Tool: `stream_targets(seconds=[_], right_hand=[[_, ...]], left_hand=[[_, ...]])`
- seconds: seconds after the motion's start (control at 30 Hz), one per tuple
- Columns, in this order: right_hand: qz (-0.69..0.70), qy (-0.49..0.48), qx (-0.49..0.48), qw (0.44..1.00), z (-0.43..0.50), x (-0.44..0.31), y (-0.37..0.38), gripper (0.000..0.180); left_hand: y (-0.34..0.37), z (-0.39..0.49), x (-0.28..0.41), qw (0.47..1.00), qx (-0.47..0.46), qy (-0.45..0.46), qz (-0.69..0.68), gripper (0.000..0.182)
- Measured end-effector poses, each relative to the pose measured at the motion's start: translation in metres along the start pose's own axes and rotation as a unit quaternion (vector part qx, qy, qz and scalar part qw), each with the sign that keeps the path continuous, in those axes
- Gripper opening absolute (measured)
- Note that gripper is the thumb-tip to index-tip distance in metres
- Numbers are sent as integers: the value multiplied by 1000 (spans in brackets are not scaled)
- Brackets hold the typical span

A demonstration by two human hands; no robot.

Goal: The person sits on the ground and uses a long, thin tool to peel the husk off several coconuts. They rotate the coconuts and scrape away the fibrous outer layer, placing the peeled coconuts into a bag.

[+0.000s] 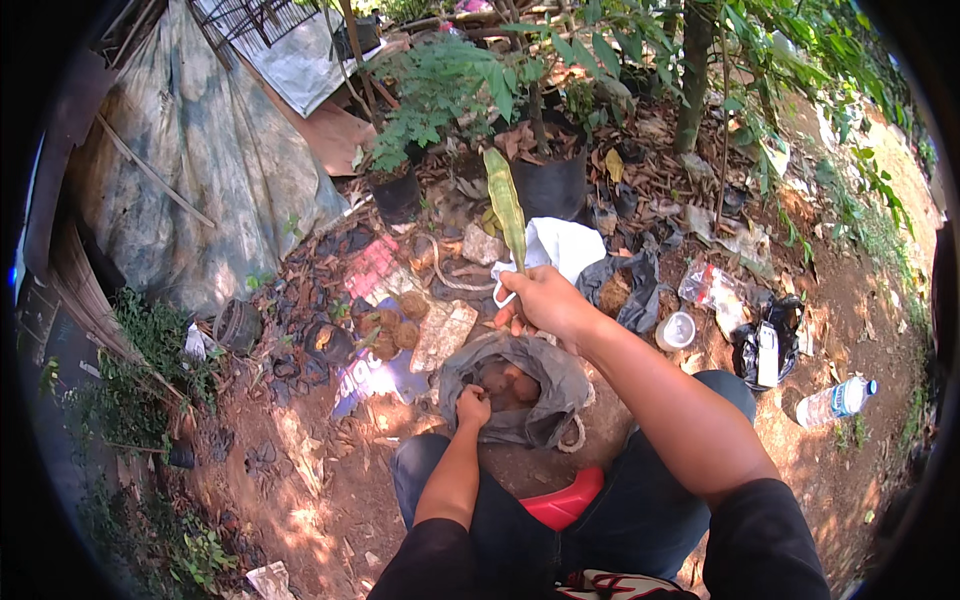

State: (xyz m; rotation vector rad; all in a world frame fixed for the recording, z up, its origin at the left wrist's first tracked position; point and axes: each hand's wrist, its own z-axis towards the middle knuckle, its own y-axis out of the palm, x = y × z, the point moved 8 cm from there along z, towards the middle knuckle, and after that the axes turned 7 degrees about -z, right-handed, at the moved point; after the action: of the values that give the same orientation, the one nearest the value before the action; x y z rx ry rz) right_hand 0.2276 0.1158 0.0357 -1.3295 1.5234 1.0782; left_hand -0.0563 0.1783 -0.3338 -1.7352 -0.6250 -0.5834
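Observation:
My right hand (546, 304) is raised above the far rim of a grey plastic sack and grips the base of a long, upright green leaf with yellowish edges (506, 206), like a snake plant's. My left hand (473, 407) reaches over the sack's near left side, its fingers at the brown round lumps (514, 382) inside. Whether those fingers hold a lump or the plastic is hidden. The sack (559, 375) stands with its mouth open on the soil between my knees, a rope loop (574, 435) at its right side.
Left of the sack lie fibrous brown balls (394, 330) and a pale stone slab (442, 334). To the right are a black plastic bag (637, 281), a clear cup (675, 331), a phone-like white object (767, 354) and a water bottle (836, 402). Potted plants (551, 184) stand behind.

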Motion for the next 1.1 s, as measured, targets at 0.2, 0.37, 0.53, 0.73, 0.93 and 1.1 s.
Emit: stream_targets(seconds=[0.2, 0.37, 0.53, 0.73, 0.93, 1.1], right_hand=[[-11, -18, 24, 999, -9, 4, -2, 31], [-65, -40, 66, 995, -2, 19, -20, 28], [-44, -17, 67, 997, 33, 48, -26, 24], [-185, -56, 58, 979, 73, 80, -2, 21], [-273, -47, 19, 961, 68, 94, 18, 35], [-309, -101, 19, 945, 44, 77, 30, 36]], left_hand=[[30, 4, -9, 989, -112, 26, 90, 42], [-5, -14, 15, 994, -9, -70, 80, 34], [-53, -30, 51, 994, 87, -62, 27, 39], [-68, -21, 111, 935, 20, 9, -353, 23], [-92, -59, 227, 777, -67, 164, -604, 22], [-104, -91, 237, 814, -23, 169, -555, 35]])
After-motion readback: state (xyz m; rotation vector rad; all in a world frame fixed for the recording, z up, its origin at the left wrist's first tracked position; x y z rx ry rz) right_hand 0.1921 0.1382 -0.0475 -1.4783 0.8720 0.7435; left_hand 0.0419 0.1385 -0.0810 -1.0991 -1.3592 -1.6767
